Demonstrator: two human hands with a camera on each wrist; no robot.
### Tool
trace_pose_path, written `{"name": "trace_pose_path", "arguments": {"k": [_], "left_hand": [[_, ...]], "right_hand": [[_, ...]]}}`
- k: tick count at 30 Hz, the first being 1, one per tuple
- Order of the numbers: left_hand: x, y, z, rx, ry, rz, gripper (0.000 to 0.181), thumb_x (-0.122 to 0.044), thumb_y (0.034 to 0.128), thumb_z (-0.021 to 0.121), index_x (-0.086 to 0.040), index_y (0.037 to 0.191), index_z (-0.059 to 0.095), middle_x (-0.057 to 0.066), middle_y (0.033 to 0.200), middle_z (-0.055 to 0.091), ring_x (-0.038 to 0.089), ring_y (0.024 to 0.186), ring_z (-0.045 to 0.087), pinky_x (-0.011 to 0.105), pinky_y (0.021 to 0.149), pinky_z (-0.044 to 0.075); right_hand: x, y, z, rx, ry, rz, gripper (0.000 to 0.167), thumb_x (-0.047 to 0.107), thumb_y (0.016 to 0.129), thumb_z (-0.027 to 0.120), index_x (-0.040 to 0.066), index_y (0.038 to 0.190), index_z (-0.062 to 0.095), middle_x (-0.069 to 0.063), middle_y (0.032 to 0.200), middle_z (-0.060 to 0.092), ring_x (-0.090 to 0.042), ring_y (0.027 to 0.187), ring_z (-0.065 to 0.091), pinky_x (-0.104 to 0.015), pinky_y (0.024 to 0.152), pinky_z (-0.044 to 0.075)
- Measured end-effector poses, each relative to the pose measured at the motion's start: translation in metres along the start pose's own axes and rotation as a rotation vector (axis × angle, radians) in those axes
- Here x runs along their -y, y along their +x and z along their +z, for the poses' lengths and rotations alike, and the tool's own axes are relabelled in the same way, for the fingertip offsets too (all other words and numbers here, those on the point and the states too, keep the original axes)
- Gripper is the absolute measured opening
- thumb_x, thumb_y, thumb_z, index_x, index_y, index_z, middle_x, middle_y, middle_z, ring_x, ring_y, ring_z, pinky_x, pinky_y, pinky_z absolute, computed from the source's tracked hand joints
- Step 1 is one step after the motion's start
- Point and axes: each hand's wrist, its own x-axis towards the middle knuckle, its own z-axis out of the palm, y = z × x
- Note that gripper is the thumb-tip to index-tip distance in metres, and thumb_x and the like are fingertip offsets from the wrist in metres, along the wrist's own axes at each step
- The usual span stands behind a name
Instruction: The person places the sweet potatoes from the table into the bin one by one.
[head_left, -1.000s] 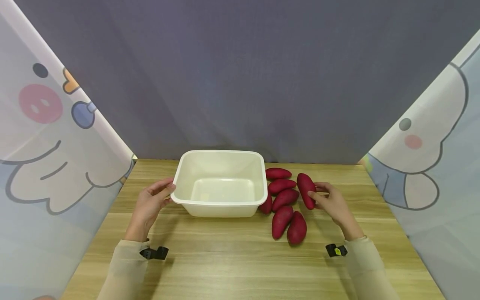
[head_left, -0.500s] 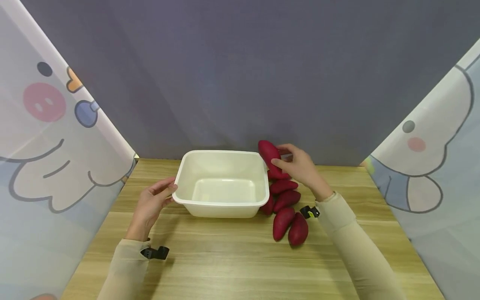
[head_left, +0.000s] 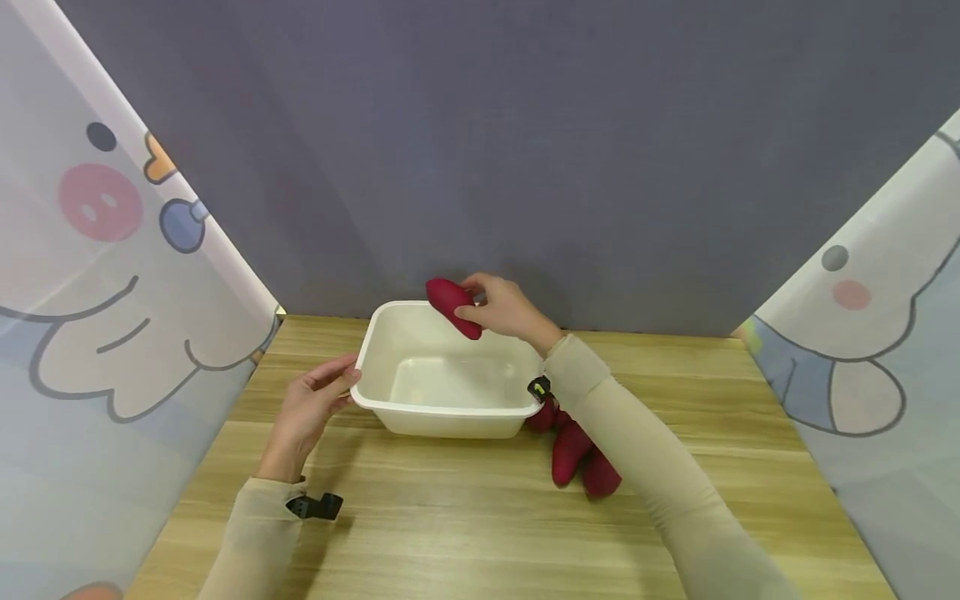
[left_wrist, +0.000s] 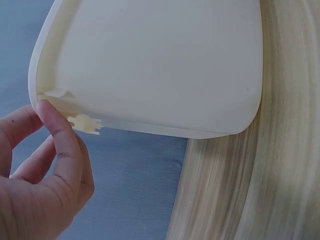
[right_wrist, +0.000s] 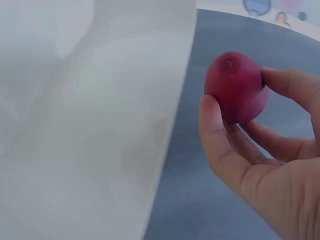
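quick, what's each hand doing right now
Left hand: closed, pinching the rim of the white tub.
Right hand: closed, holding a red sweet potato.

tubers (head_left: 572, 454) partly hidden, sleeves (head_left: 656, 462) cut off

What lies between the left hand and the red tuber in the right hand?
In the head view, only the white tub lies there: its left rim, touched by the left hand, then bare interior towards the red tuber.

Head view: looks forward and down from above, taking in tabletop (head_left: 435, 533) and white tub (head_left: 450, 423). Left wrist view: faces left hand (head_left: 309, 408), close. Right wrist view: faces right hand (head_left: 506, 311), close. Tub common to all.
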Motion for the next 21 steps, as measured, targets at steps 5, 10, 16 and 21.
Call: {"name": "trace_pose_path", "arguments": {"k": [5,10,16,21], "left_hand": [[0.000,-0.002,0.002,0.008,-0.003,0.005,0.047,-0.019,0.0913,0.077,0.000,0.133,0.063,-0.004,0.109,0.068,0.011,0.093,0.066,0.023,0.076,0.057],[0.002,-0.003,0.005,0.013,-0.011,0.012,0.046,-0.018,0.0914,0.077,-0.001,0.132,0.064,-0.002,0.110,0.068,0.013,0.094,0.066,0.024,0.076,0.057],[0.004,-0.003,0.007,0.017,-0.011,0.010,0.047,-0.019,0.0911,0.077,-0.001,0.132,0.064,0.000,0.112,0.068,0.015,0.097,0.065,0.023,0.076,0.057],[0.004,-0.002,0.008,0.012,-0.016,0.010,0.047,-0.018,0.0916,0.076,0.000,0.133,0.063,0.004,0.115,0.068,0.018,0.100,0.066,0.023,0.076,0.057]], "right_hand": [[-0.004,0.012,0.022,0.065,-0.026,0.027,0.044,0.019,0.092,0.071,0.001,0.131,0.058,-0.014,0.119,0.065,-0.023,0.096,0.066,-0.030,0.074,0.058],[-0.014,0.017,0.042,0.141,-0.056,0.055,0.044,0.016,0.091,0.073,-0.002,0.129,0.058,-0.016,0.116,0.066,-0.022,0.094,0.065,-0.025,0.070,0.057],[-0.024,0.017,0.057,0.174,-0.058,0.085,0.040,0.013,0.088,0.075,-0.003,0.122,0.060,-0.018,0.110,0.067,-0.021,0.089,0.066,-0.026,0.061,0.058],[-0.025,0.017,0.059,0.181,-0.038,0.090,0.041,0.013,0.088,0.075,-0.004,0.122,0.059,-0.020,0.112,0.066,-0.022,0.083,0.067,-0.029,0.061,0.059]]}}
